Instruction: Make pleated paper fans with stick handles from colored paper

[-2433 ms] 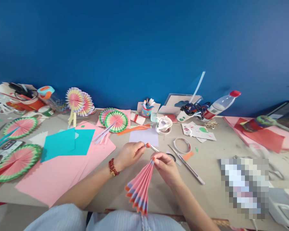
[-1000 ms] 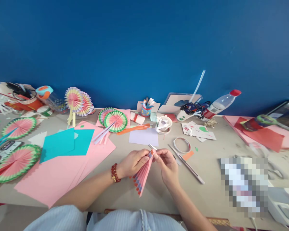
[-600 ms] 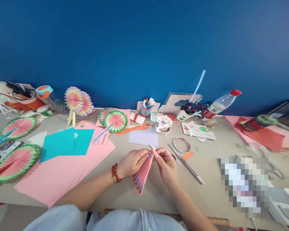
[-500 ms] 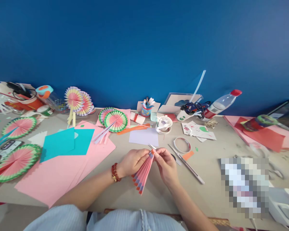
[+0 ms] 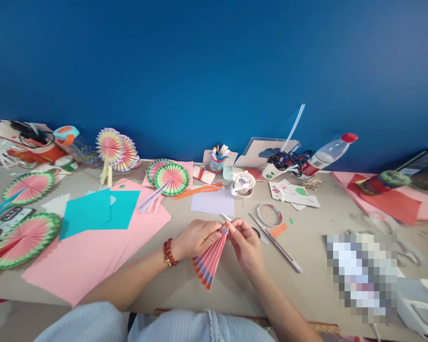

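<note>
A pleated paper fan (image 5: 214, 256), pink with orange and purple bands, is between my hands, its folds spreading toward me. My left hand (image 5: 201, 236) is closed on its left side near the narrow end. With thumb and fingers, my right hand (image 5: 246, 242) pinches the narrow end at the top. Just beyond my fingers shows the metal tip of scissors (image 5: 225, 216); my right hand covers their middle, and a dark handle loop peeks out at its right. Whether the scissors touch my fingers I cannot tell.
Right of my hands lie a pen-like craft knife (image 5: 280, 248) and a tape roll (image 5: 270, 215). Pink sheets (image 5: 74, 266) and teal sheets (image 5: 89, 216) cover the left. Finished round fans (image 5: 171, 179), a ribbon roll (image 5: 243, 184) and a bottle (image 5: 324, 156) stand or lie toward the blue wall.
My left hand has shifted slightly left, and the fan's folded lower edge has spread a little wider. The right hand stays nearly in place at the narrow end.
</note>
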`<action>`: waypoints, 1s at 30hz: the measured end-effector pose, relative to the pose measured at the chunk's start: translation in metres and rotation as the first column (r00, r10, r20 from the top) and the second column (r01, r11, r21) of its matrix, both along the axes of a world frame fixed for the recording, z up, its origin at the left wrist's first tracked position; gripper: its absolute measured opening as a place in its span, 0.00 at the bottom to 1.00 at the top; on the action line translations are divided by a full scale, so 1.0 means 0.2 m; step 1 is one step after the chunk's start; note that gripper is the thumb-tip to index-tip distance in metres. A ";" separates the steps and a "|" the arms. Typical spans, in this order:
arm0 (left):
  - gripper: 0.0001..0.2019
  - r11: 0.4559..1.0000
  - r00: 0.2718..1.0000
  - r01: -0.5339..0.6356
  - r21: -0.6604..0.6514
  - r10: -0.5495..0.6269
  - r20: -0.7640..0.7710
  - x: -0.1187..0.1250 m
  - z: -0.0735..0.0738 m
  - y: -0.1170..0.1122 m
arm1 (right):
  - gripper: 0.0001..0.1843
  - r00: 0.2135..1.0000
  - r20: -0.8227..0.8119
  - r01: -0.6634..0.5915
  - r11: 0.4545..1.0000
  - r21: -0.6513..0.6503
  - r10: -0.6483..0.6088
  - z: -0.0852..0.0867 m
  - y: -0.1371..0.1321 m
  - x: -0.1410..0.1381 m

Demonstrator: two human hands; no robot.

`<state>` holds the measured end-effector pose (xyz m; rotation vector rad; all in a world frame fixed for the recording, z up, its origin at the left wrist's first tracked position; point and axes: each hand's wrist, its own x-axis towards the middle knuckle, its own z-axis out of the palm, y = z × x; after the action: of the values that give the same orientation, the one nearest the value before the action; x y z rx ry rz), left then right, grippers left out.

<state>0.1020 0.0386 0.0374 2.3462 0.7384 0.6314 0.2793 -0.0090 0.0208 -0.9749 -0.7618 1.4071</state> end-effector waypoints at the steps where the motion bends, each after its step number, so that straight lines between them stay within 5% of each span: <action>1: 0.19 1.000 1.000 0.004 0.003 -0.004 0.012 0.00 0.00 0.00 | 0.11 1.000 0.019 0.008 1.000 0.007 -0.008 0.00 0.00 0.00; 7: 0.25 0.997 0.996 -0.077 -0.008 0.078 0.034 0.03 0.01 -0.05 | 0.11 0.993 0.090 0.070 0.997 0.031 -0.072 0.00 -0.01 -0.01; 13: 0.05 0.991 0.990 -0.133 -0.020 0.134 0.052 0.05 0.02 -0.08 | 0.09 0.988 0.132 0.073 0.995 0.067 -0.081 -0.03 -0.01 0.00; 21: 0.08 0.983 0.989 -0.083 -0.166 0.101 0.105 0.05 0.05 -0.08 | 0.08 0.990 0.124 0.042 0.988 0.146 -0.061 -0.04 -0.01 0.00; 24: 0.07 0.986 0.991 -0.058 -0.157 0.076 0.112 0.06 0.05 -0.09 | 0.14 0.988 0.154 -0.019 0.988 0.156 -0.005 -0.05 -0.01 0.02; 30: 0.07 0.992 0.994 -0.053 -0.116 0.064 0.091 0.06 0.05 -0.09 | 0.05 0.992 0.121 -0.047 0.979 0.198 0.023 -0.07 0.00 0.03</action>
<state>0.1131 0.0200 0.0467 2.1823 0.7822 0.7018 0.2844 -0.0086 0.0067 -0.8964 -0.9938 1.2831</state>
